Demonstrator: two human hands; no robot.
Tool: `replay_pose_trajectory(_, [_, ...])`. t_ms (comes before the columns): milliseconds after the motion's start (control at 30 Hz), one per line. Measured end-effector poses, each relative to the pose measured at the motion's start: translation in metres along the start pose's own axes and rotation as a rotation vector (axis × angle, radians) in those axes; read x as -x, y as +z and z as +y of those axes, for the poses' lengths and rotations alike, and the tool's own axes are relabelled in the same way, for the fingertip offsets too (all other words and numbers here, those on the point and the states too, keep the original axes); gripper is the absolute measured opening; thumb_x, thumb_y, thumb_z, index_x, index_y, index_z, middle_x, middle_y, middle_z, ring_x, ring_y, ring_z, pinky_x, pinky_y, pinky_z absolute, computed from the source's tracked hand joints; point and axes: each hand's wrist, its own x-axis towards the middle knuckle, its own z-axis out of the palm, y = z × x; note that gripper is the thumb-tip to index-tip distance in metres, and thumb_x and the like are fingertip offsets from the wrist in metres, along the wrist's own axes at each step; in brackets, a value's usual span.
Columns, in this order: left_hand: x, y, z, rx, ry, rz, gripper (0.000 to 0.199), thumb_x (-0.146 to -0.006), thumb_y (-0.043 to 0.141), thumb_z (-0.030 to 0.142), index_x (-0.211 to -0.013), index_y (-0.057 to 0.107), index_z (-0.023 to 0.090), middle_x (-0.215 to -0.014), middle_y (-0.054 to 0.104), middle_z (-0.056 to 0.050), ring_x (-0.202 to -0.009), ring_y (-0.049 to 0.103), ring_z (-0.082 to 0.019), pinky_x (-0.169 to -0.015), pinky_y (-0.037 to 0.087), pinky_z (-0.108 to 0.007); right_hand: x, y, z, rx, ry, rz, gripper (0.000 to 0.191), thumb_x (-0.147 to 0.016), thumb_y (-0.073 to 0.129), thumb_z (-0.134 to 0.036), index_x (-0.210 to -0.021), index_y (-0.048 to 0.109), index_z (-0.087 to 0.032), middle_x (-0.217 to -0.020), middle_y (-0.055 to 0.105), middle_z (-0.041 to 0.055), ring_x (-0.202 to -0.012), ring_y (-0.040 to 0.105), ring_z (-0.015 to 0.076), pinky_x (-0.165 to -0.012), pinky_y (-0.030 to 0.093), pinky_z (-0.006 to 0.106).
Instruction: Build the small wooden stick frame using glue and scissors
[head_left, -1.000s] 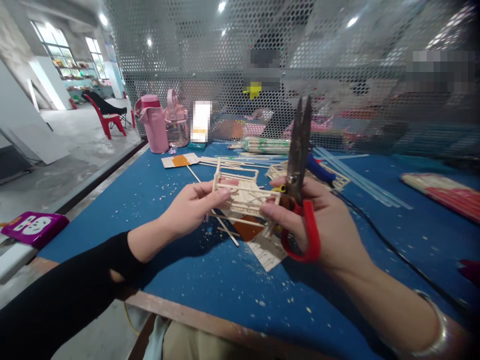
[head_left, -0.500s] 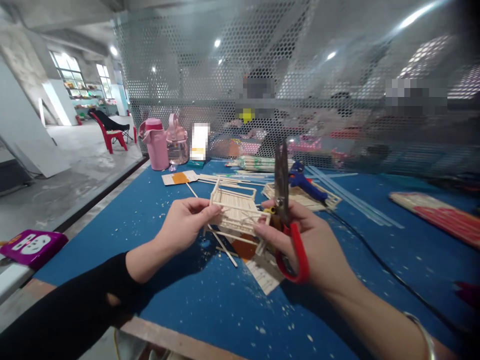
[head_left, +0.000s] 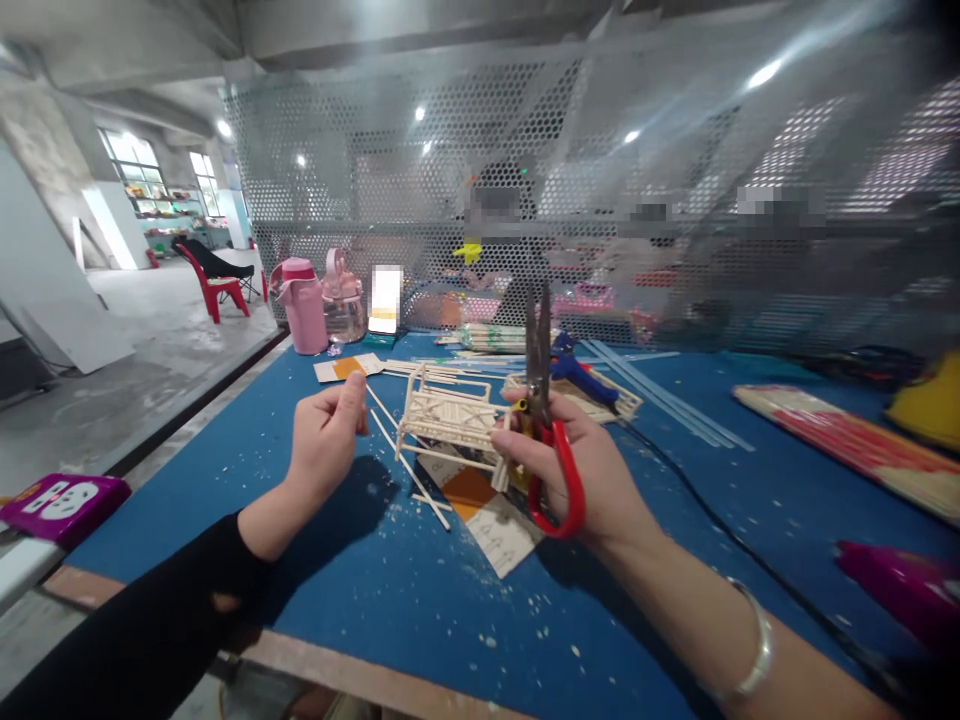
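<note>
My right hand grips red-handled scissors, their blades pointing up and slightly parted. The same hand pinches the right end of a small frame model made of thin wooden sticks, held above the table. A small yellow part shows by those fingers; what it belongs to is unclear. To the left of the model, apart from it, my left hand is closed with the thumb pressed on the curled fingers. Whether anything is between them is hidden. Loose sticks and a printed card lie beneath the model.
A blue glue gun rests on another stick piece, its black cable running right. Behind stand a pink jug, a clear bottle and a phone. Packed sticks lie right. A purple power strip sits left.
My left hand has let go of the stick model and moved left, away from it. My right hand still holds the model and the scissors. The view has tilted up a little.
</note>
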Motion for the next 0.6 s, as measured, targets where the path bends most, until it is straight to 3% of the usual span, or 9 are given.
replay_pose_trajectory(100, [0.007, 0.005, -0.002, -0.029, -0.046, -0.024, 0.027, -0.081, 0.064, 0.045, -0.078, 0.06, 0.018, -0.066, 0.058, 0.002, -0.057, 0.05, -0.01, -0.057, 0.041, -0.024, -0.001, -0.001, -0.001, -0.037, 0.015, 0.029, 0.052, -0.048, 0.084, -0.035, -0.092, 0.059, -0.022, -0.066, 0.056, -0.0066, -0.054, 0.052, 0.0089, -0.053, 0.044, 0.023])
replay_pose_trajectory(167, [0.009, 0.01, -0.004, -0.051, -0.02, -0.071, 0.037, -0.074, 0.072, 0.04, -0.103, 0.061, 0.019, -0.101, 0.065, -0.006, -0.085, 0.059, -0.015, -0.074, 0.047, -0.028, -0.002, -0.002, 0.0, -0.029, 0.024, 0.005, 0.053, -0.047, 0.084, -0.035, -0.092, 0.059, -0.022, -0.066, 0.057, -0.0064, -0.055, 0.052, 0.0091, -0.053, 0.044, 0.023])
replay_pose_trajectory(233, [0.008, 0.017, -0.006, -0.067, 0.04, -0.213, 0.036, -0.075, 0.071, 0.038, -0.103, 0.064, 0.018, -0.123, 0.06, -0.011, -0.11, 0.056, -0.021, -0.093, 0.043, -0.034, -0.002, -0.003, 0.001, -0.005, 0.029, -0.048, 0.052, -0.048, 0.084, -0.035, -0.092, 0.059, -0.022, -0.066, 0.059, -0.0056, -0.056, 0.054, 0.01, -0.055, 0.045, 0.025])
replay_pose_trajectory(300, [0.004, 0.022, -0.006, -0.035, 0.047, -0.361, 0.027, -0.08, 0.065, 0.041, -0.09, 0.069, 0.017, -0.119, 0.064, -0.012, -0.114, 0.056, -0.023, -0.099, 0.039, -0.036, -0.002, -0.007, 0.0, 0.017, 0.015, -0.078, 0.051, -0.051, 0.083, -0.039, -0.092, 0.059, -0.022, -0.066, 0.06, -0.005, -0.055, 0.055, 0.0106, -0.055, 0.046, 0.026])
replay_pose_trajectory(367, [-0.003, 0.025, -0.005, 0.039, -0.039, -0.415, 0.034, -0.082, 0.061, 0.048, -0.081, 0.07, 0.015, -0.101, 0.071, -0.011, -0.1, 0.062, -0.022, -0.093, 0.043, -0.036, -0.005, -0.016, -0.005, 0.067, -0.018, -0.077, 0.051, -0.054, 0.082, -0.044, -0.094, 0.059, -0.022, -0.068, 0.061, -0.0037, -0.055, 0.055, 0.0114, -0.054, 0.046, 0.027])
replay_pose_trajectory(433, [-0.012, 0.025, -0.004, 0.133, -0.136, -0.361, 0.04, -0.081, 0.061, 0.053, -0.077, 0.07, 0.015, -0.084, 0.073, -0.009, -0.084, 0.065, -0.02, -0.084, 0.047, -0.034, -0.011, -0.033, -0.012, 0.205, -0.073, -0.073, 0.051, -0.054, 0.082, -0.046, -0.096, 0.061, -0.023, -0.071, 0.065, -0.0009, -0.057, 0.057, 0.0143, -0.054, 0.047, 0.03])
replay_pose_trajectory(500, [-0.02, 0.024, -0.003, 0.238, -0.148, -0.28, 0.039, -0.08, 0.062, 0.053, -0.076, 0.071, 0.016, -0.078, 0.073, -0.007, -0.077, 0.065, -0.017, -0.079, 0.048, -0.031, -0.019, -0.054, -0.017, 0.452, -0.171, -0.054, 0.05, -0.049, 0.084, -0.043, -0.091, 0.065, -0.024, -0.068, 0.066, 0.0008, -0.06, 0.059, 0.0184, -0.053, 0.046, 0.032])
replay_pose_trajectory(600, [-0.025, 0.02, -0.004, 0.317, -0.133, -0.21, 0.037, -0.081, 0.062, 0.052, -0.076, 0.071, 0.017, -0.072, 0.072, -0.004, -0.07, 0.065, -0.015, -0.075, 0.049, -0.028, -0.032, -0.083, -0.012, 0.864, -0.102, -0.152, 0.032, -0.044, 0.084, -0.037, -0.069, 0.071, -0.023, -0.059, 0.065, 0.0023, -0.053, 0.057, 0.0199, -0.047, 0.04, 0.032])
